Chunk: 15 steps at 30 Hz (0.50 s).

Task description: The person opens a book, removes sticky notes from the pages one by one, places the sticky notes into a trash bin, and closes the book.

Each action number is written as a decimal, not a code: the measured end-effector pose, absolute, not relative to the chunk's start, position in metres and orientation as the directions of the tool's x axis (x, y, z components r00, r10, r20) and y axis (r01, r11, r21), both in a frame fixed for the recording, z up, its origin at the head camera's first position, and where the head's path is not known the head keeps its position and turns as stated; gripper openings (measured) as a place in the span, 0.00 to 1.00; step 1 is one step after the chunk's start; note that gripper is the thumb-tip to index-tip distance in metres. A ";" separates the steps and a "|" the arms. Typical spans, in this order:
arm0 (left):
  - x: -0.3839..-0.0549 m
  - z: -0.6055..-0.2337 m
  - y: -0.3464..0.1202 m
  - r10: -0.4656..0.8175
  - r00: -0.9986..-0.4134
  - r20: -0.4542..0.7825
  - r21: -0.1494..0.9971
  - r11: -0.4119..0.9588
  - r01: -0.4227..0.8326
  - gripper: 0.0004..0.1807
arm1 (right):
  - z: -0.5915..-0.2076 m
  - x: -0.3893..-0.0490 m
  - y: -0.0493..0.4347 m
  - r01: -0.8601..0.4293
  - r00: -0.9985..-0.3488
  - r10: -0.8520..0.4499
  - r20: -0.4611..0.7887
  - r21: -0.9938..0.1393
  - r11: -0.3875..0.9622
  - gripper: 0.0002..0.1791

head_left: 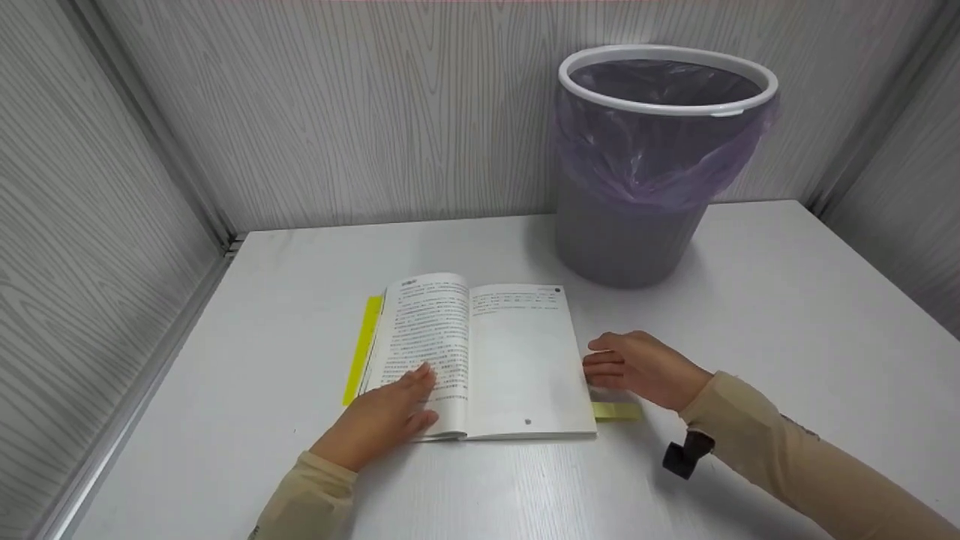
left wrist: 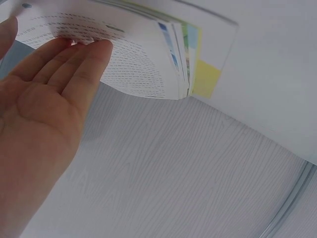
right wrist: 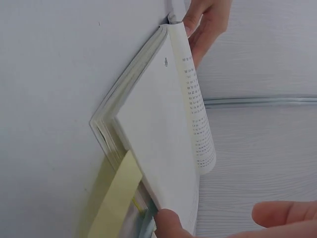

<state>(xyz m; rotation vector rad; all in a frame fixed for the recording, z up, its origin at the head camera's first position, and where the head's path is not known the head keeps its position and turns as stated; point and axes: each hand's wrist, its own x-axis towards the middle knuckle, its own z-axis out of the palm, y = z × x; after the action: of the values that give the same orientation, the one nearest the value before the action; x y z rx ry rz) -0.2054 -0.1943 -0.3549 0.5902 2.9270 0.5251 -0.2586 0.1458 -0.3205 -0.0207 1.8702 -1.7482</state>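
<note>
An open book [head_left: 521,367] lies on the white table, with printed text on its left page and a mostly blank right page. My left hand [head_left: 390,414] rests on the lower part of the left page, fingers extended; the left wrist view shows the same hand [left wrist: 49,109] against the text. Beside the book's right edge is my right hand [head_left: 637,369], its fingers loosely bent. In the right wrist view, one fingertip [right wrist: 168,222] is at the page edge, while another finger stands apart. A pale yellow strip [head_left: 619,411] sticks out from the right side, below that hand.
A bright yellow strip [head_left: 363,349] shows along the book's left edge. Behind and to the right stands a grey bin [head_left: 626,240] with a purple liner bag [head_left: 637,161] and a white rim ring [head_left: 667,111]. Wood-grain panels [head_left: 390,112] enclose the table [head_left: 247,300] at the back and sides.
</note>
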 end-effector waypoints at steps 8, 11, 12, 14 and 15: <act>-0.207 -0.355 -0.194 0.383 -0.921 -0.070 0.362 0.870 0.335 0.33 | -0.314 -0.258 0.150 0.360 -0.864 -0.350 -0.363 -0.930 0.077 0.28; -0.207 -0.355 -0.194 0.379 -0.922 -0.076 0.363 0.872 0.329 0.33 | -0.309 -0.258 0.151 0.355 -0.861 -0.365 -0.354 -0.932 0.069 0.30; -0.207 -0.355 -0.194 0.380 -0.922 -0.072 0.364 0.871 0.330 0.33 | -0.308 -0.257 0.151 0.346 -0.859 -0.374 -0.349 -0.935 0.077 0.30; -0.206 -0.356 -0.194 0.380 -0.923 -0.068 0.368 0.869 0.331 0.33 | -0.305 -0.257 0.152 0.323 -0.857 -0.391 -0.336 -0.941 0.102 0.30; -0.206 -0.356 -0.194 0.380 -0.923 -0.068 0.369 0.869 0.330 0.33 | -0.304 -0.257 0.152 0.308 -0.854 -0.402 -0.330 -0.944 0.120 0.31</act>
<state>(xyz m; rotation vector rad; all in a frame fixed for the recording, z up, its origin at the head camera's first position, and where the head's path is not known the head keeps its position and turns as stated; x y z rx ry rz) -0.2056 -0.1940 -0.3555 0.5541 2.9023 0.5370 -0.2572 0.1521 -0.3044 -0.0910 1.8848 -1.7871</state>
